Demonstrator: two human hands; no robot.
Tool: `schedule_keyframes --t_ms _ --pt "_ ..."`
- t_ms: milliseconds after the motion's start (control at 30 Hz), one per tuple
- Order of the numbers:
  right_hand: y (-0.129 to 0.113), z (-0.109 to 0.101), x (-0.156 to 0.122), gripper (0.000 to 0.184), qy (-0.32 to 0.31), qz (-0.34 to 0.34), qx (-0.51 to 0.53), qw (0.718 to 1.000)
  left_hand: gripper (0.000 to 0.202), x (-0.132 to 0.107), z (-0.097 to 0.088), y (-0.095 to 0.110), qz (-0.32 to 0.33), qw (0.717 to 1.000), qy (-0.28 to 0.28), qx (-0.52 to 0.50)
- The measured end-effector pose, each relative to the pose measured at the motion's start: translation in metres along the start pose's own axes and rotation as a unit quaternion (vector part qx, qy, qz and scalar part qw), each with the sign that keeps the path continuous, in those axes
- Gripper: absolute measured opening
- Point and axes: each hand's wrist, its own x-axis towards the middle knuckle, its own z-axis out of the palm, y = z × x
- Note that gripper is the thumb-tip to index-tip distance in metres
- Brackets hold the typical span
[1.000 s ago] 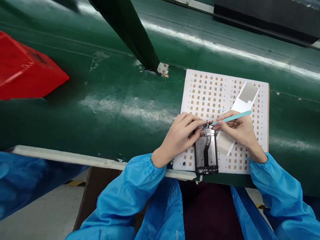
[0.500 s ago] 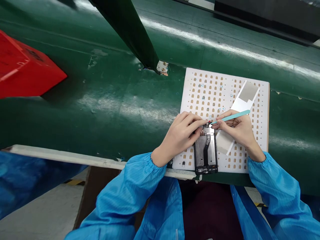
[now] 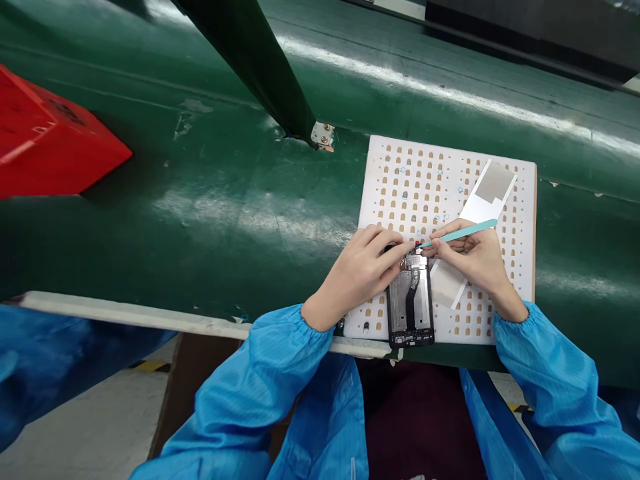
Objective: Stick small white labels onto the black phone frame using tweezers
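Note:
An opened phone (image 3: 421, 303), its back off and a black flex cable down its middle, lies at the front edge of a white foam board (image 3: 373, 200). My left hand (image 3: 367, 267) bends over the phone's upper left, thumb and fingers closed on that end. In my right hand (image 3: 473, 257) is a pair of turquoise tweezers (image 3: 470, 231), pinched between thumb and fingers. Their tips touch down at the phone's top end, near a tiny red part (image 3: 417, 243). What the tips grip is too small to make out.
Under my right hand, a white strip with grey patches (image 3: 493, 187) lies slantwise on the board, among rows of small cut-outs. A red bin (image 3: 60, 140) stands on the green bench (image 3: 225, 173) at left. A dark post (image 3: 270, 73) rises behind the board.
The whole view has shifted very slightly. Both hands keep almost the same pose at the phone, with the tweezer tips still at its top end.

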Motion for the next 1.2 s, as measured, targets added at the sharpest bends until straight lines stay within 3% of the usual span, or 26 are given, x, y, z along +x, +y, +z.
schedule_keyframes --t_ms 167,567,967,1200 --pt "-0.0018 0.0016 -0.001 0.025 0.007 -0.004 -0.01 1.0 0.036 0.0003 0.0 0.0008 -0.049 0.998 0.012 -0.046" --pt "0.0005 0.0043 -0.0041 0.026 0.01 -0.009 0.004 1.0 0.026 -0.0002 0.0012 -0.0007 -0.019 0.999 0.025 -0.029" --pt "-0.0013 0.0031 -0.0061 0.028 0.018 -0.009 -0.002 1.0 0.029 0.0002 -0.0038 0.0005 0.02 0.998 -0.036 0.041" --pt "-0.0011 0.0032 -0.0082 0.023 0.014 -0.033 -0.046 0.998 0.029 0.0001 -0.0037 0.0004 0.012 0.999 -0.036 0.026"
